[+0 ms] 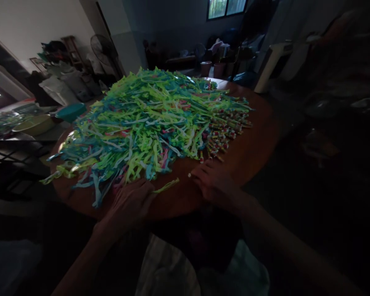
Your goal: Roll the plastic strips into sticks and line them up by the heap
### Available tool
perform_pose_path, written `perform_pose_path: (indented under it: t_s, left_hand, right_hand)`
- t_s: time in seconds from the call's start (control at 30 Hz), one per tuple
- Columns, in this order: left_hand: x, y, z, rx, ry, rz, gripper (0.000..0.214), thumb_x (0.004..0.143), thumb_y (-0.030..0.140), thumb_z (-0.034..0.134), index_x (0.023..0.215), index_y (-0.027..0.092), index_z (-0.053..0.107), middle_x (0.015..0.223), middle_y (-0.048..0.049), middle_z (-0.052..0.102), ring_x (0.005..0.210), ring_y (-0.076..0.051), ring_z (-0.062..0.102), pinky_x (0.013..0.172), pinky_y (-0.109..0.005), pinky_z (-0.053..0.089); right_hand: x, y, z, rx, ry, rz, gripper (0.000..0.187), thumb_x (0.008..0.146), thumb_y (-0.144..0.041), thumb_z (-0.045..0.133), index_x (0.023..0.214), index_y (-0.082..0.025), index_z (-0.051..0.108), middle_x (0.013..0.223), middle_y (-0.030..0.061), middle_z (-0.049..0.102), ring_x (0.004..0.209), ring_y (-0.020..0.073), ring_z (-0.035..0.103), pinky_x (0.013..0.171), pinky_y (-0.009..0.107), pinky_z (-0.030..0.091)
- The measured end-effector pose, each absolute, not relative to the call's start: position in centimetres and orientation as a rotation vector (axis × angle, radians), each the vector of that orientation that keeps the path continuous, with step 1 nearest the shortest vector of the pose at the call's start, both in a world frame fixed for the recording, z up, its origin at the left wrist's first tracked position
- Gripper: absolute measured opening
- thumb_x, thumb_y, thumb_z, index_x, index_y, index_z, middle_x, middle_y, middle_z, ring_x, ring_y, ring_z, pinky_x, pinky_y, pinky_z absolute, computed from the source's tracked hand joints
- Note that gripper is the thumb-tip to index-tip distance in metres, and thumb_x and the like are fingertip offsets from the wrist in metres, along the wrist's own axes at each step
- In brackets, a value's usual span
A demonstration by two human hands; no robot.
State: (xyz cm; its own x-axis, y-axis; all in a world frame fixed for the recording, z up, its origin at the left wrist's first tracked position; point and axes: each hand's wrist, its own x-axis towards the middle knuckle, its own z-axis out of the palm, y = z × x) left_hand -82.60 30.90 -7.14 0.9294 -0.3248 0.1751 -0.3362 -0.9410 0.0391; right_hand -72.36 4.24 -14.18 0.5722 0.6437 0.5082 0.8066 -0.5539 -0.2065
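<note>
Over at the near left, resting the left hand [134,197], palm down, by the near edge of the heap of ribbons [148,123] on the table [255,148]; can't tell if gripping anything. Just rightward, on to one loose yellow-green ribbon [168,186]. Further right, apparently pinching a white-tipped piece [189,175] with the right hand [214,183], just below the sticks [230,127]. Looks like handling single pieces now; calls next for a light, steady pinch.
</note>
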Motion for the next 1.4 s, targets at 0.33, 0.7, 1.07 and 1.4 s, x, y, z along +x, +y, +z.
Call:
perform_pose_path:
  t_s: [0.33, 0.7, 1.07, 1.4]
  left_hand:
    - [-79.9, 26.4, -6.2, 3.188, -0.458, 0.256, 0.022, 0.095, 0.03, 0.06, 0.112, 0.017, 0.064, 0.102, -0.0098, 0.068, 0.104, -0.031, 0.058, 0.088, -0.045, 0.047]
    - [-78.1, 25.0, -7.9, 3.106, -0.631, 0.143, 0.022, 0.099, 0.013, 0.046, 0.088, 0.016, 0.065, 0.088, -0.0083, 0.062, 0.095, -0.026, 0.056, 0.078, -0.038, 0.044]
    - [-79.7, 25.8, -9.0, 2.816, -0.75, 0.496, 0.019, 0.102, 0.016, 0.049, 0.095, 0.015, 0.067, 0.086, -0.0053, 0.067, 0.081, -0.018, 0.062, 0.071, -0.031, 0.042]
    - [-79.4, 26.2, -9.9, 2.805, -0.809, 0.51, 0.02, 0.1, 0.017, 0.05, 0.095, 0.015, 0.07, 0.086, -0.0067, 0.067, 0.081, -0.02, 0.063, 0.075, -0.034, 0.045]
  right_hand:
    - [-72.5, 5.8, -16.9, -2.068, -1.014, -0.503, 0.025, 0.105, -0.025, 0.048, 0.108, -0.015, 0.071, 0.098, 0.0121, 0.072, 0.093, 0.0243, 0.065, 0.084, 0.039, 0.054]
    - [-72.9, 4.1, -15.1, -1.773, -0.836, -0.156, 0.022, 0.101, -0.028, 0.055, 0.105, -0.019, 0.074, 0.102, 0.0067, 0.077, 0.091, 0.0217, 0.071, 0.082, 0.033, 0.056]
    - [-73.1, 4.5, -14.2, -1.57, -0.807, 0.203, 0.029, 0.1, -0.037, 0.058, 0.112, -0.021, 0.078, 0.111, 0.004, 0.078, 0.102, 0.0246, 0.073, 0.089, 0.036, 0.056]
    - [-73.4, 4.5, -14.0, -1.579, -0.804, 0.256, 0.029, 0.098, -0.034, 0.058, 0.116, -0.023, 0.078, 0.113, 0.004, 0.079, 0.108, 0.0248, 0.072, 0.096, 0.038, 0.056]
